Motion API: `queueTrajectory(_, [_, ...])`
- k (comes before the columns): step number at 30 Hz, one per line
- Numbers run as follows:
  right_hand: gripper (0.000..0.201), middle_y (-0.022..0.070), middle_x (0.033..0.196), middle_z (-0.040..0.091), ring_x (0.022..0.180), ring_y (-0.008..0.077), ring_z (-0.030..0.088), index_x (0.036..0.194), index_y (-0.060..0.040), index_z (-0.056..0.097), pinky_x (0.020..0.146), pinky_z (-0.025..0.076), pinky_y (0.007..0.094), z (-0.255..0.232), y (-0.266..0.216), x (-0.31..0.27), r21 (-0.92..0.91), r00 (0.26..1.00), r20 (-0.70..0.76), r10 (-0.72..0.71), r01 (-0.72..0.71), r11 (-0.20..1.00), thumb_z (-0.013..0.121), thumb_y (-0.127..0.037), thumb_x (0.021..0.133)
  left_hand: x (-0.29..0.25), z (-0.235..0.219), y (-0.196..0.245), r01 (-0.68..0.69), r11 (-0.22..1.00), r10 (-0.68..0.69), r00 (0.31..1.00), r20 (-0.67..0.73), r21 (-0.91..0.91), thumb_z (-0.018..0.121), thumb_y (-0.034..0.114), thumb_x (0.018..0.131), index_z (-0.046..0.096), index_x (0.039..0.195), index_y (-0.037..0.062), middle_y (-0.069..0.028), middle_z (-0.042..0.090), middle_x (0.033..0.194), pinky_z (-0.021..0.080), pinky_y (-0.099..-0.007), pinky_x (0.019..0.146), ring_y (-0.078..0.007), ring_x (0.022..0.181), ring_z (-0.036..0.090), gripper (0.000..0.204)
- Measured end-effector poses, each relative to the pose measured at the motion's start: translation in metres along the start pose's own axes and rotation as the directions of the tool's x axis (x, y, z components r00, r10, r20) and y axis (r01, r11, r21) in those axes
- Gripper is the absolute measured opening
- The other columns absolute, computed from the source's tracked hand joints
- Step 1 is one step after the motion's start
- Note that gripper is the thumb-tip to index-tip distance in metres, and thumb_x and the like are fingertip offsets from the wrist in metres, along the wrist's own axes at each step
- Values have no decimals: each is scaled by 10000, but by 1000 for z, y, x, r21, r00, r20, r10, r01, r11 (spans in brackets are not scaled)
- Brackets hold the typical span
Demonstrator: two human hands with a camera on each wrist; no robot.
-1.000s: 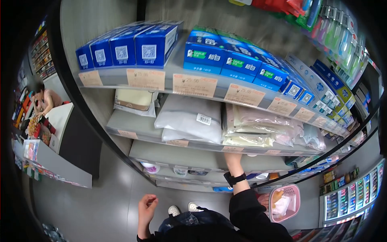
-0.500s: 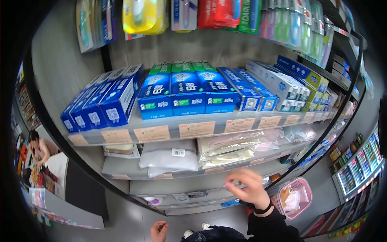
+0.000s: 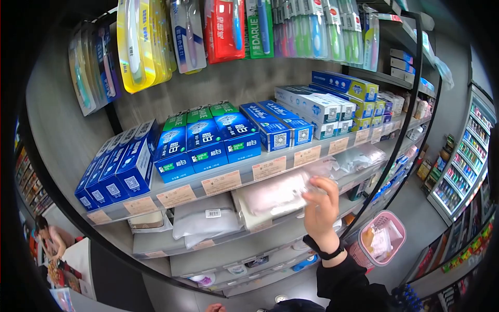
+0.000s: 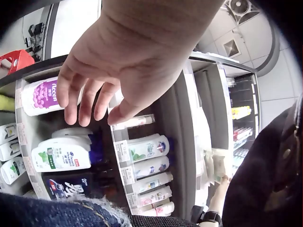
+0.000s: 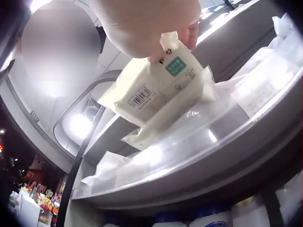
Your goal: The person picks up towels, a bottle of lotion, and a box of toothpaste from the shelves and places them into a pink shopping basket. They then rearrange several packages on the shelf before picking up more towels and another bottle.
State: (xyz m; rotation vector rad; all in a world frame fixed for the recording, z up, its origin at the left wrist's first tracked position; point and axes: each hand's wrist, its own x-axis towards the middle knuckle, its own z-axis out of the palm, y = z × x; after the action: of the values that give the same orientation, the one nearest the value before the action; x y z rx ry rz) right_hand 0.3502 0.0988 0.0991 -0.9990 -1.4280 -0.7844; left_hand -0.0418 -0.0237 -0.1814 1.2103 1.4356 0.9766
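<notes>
In the head view, my right hand (image 3: 322,216) pinches the right end of a soft wrapped package (image 3: 275,192), pinkish on top, at the front of the middle shelf. From the right wrist view, the hand (image 5: 147,23) grips its upper edge; a barcode shows on the cream face of the package (image 5: 142,97), tilted over another plastic-wrapped package (image 5: 177,116). My left hand (image 3: 214,308) hangs low at the head view's bottom edge. Its fingers are loosely bent and hold nothing in the left wrist view, where the hand (image 4: 128,56) is before shelves of bottles.
Toothpaste boxes (image 3: 197,143) line the shelf above, with hanging toothbrush packs (image 3: 306,28) higher up. A grey package (image 3: 205,221) lies to the left. A pink basket (image 3: 358,252) stands on the floor at right, beyond a black shelf post. A person (image 3: 52,239) sits at far left.
My right hand has come out from below the middle shelf, risen, and taken hold of a package there. The left hand sits lower in view. The head view has shifted, showing more hanging packs.
</notes>
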Motion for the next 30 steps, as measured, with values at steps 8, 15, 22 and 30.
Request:
queueTrajectory(8, [228, 185, 1002, 627, 892, 304, 624, 975, -62, 505, 786, 518, 383, -114, -1, -33, 472, 911, -397, 117, 93, 877, 681, -166, 875, 5, 1, -15, 13, 999, -7, 984, 178, -35, 604, 132, 931, 606, 1160, -17, -77, 660, 1026, 466, -301, 879, -165, 964, 600, 274])
queueTrajectory(15, [92, 90, 872, 677, 761, 189, 640, 865, -2, 619, 669, 486, 275, -199, -12, -82, -43, 712, 234, 661, -672, 739, 664, 40, 797, 34, 44, 1, -46, 999, 44, 925, 378, -3, 604, 87, 928, 617, 1127, 32, -35, 639, 985, 458, -267, 838, -135, 933, 583, 207])
queueTrajectory(22, [85, 172, 825, 640, 756, 354, 631, 886, -15, 613, 656, 497, 384, -262, 39, -147, -494, 477, -8, 879, -766, 411, 666, -55, 833, 56, 114, 24, -144, 990, 131, 860, 493, -11, 658, 134, 908, 646, 1034, 1, -56, 672, 883, 475, -277, 733, -123, 812, 600, 183])
queueTrajectory(30, [45, 186, 841, 620, 829, 384, 612, 867, -9, 571, 712, 477, 427, -330, 165, -177, -666, 598, -411, 688, -712, 222, 608, -33, 859, 58, 220, 62, -219, 974, 161, 842, 514, 54, 670, 148, 899, 653, 1030, 19, -60, 654, 869, 481, -288, 739, -153, 842, 615, 185])
